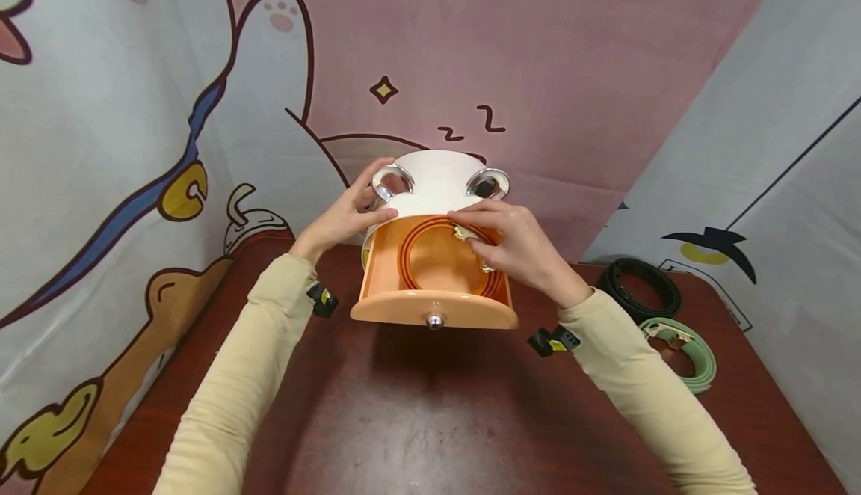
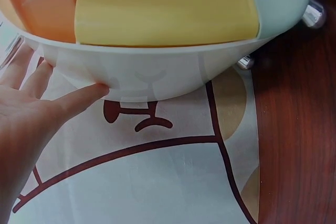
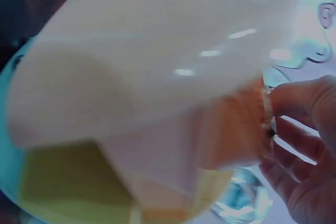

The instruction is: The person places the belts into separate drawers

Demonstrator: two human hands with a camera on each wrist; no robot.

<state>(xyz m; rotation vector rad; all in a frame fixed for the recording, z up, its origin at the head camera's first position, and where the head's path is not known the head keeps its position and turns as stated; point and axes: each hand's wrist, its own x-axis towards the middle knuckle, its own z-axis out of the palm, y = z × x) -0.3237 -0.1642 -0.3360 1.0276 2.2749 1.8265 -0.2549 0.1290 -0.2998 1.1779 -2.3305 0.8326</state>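
Observation:
A white rounded cabinet (image 1: 440, 181) stands at the back of the table, with a silver ring (image 1: 393, 183) on each upper side. Its orange top drawer (image 1: 390, 311) is pulled out. Inside lies a coiled orange belt (image 1: 405, 259) with a gold buckle (image 1: 464, 232). My left hand (image 1: 339, 218) holds the cabinet's upper left side, thumb at the front edge; in the left wrist view its fingers rest against the white wall (image 2: 142, 74). With thumb and fingers, my right hand (image 1: 514, 244) pinches the belt's buckle end in the drawer's right part.
On the right of the dark red table (image 1: 430, 420) lie a coiled black belt (image 1: 639, 289) and a coiled green belt (image 1: 702, 360). Patterned cloth (image 1: 538, 84) hangs behind and at the sides. A yellow drawer (image 2: 168, 11) sits lower in the cabinet.

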